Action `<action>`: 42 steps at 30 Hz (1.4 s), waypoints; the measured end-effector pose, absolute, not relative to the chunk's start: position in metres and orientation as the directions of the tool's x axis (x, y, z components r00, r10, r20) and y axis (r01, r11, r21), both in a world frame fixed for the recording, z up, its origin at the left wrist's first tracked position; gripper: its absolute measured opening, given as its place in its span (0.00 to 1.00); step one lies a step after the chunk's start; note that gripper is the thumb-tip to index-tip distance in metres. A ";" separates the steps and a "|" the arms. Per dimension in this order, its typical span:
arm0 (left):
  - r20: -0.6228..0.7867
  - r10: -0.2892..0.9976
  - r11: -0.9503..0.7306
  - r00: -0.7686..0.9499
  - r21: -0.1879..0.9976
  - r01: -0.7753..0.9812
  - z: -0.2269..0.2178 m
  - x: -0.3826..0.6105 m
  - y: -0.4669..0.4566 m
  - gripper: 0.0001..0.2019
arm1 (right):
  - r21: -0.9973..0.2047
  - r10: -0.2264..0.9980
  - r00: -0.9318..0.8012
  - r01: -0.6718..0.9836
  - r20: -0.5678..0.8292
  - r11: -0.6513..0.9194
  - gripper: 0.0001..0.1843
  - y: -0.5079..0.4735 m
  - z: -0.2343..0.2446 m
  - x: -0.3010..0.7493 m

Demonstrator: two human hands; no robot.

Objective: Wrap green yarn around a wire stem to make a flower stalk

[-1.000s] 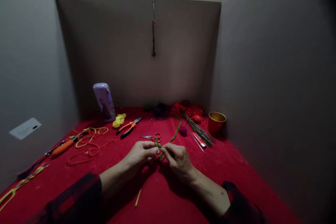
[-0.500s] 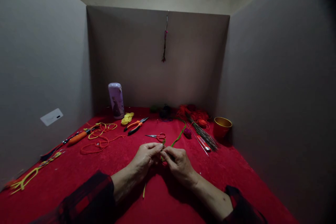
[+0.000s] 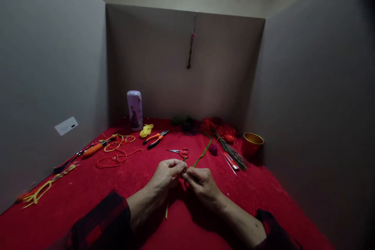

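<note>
My left hand (image 3: 168, 174) and my right hand (image 3: 202, 184) meet above the red cloth (image 3: 140, 187), thumbs and fingertips pinched close together. Between them is a green yarn (image 3: 202, 155), which runs from my fingers back toward the far side of the cloth. A small greenish tip pokes up above my left fingertips; most of the piece is hidden by the fingers. Below my left hand hangs a yellow strand end (image 3: 166, 211). Small scissors with red handles (image 3: 184, 152) lie just beyond my fingertips.
Orange-handled pliers (image 3: 156, 138), yellow yarn (image 3: 146, 130) and a purple case (image 3: 135, 110) are at the back left. Red yarn (image 3: 230, 139), a bundle of thin stalks (image 3: 231, 152) and a red-gold cup (image 3: 252, 144) are at the right. Grey panels (image 3: 310, 97) enclose the sides.
The whole view has shifted slightly, so things appear further right. Both hands stay pinched together on the green yarn, with only small finger movement.
</note>
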State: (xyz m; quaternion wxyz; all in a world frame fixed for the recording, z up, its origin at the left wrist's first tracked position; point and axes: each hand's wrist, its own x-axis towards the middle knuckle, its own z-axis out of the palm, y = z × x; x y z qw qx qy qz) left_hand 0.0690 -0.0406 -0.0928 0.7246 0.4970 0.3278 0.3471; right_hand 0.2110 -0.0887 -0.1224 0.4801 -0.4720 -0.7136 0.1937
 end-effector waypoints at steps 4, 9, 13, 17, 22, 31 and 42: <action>-0.153 0.828 0.276 0.539 0.948 -0.156 -0.090 0.068 -0.041 0.21 | -0.726 0.863 -0.102 0.498 0.494 0.474 0.19 -0.086 -0.122 0.212; -0.121 0.808 0.281 0.576 0.939 -0.196 -0.090 0.066 -0.041 0.20 | -0.703 0.855 -0.091 0.528 0.511 0.477 0.17 -0.088 -0.124 0.211; -0.073 0.827 0.241 0.557 0.942 -0.234 -0.085 0.061 -0.040 0.19 | -0.645 0.825 -0.119 0.566 0.552 0.513 0.15 -0.087 -0.115 0.215; -0.050 0.880 0.173 0.472 0.960 -0.222 -0.089 0.051 -0.033 0.18 | -0.522 0.810 -0.010 0.760 0.586 0.387 0.12 -0.060 -0.093 0.223; -0.016 0.893 0.091 0.450 0.985 -0.144 -0.097 0.042 -0.021 0.18 | -0.117 0.966 -0.086 0.986 0.245 0.118 0.11 -0.014 -0.079 0.218; -0.041 0.883 0.144 0.467 0.972 -0.188 -0.093 0.043 -0.019 0.18 | 0.057 0.985 -0.109 0.993 0.132 0.103 0.08 0.004 -0.067 0.218; -0.031 0.906 0.118 0.423 0.976 -0.181 -0.095 0.041 -0.019 0.17 | -0.974 0.991 -0.126 0.217 0.034 0.061 0.18 -0.081 -0.083 0.223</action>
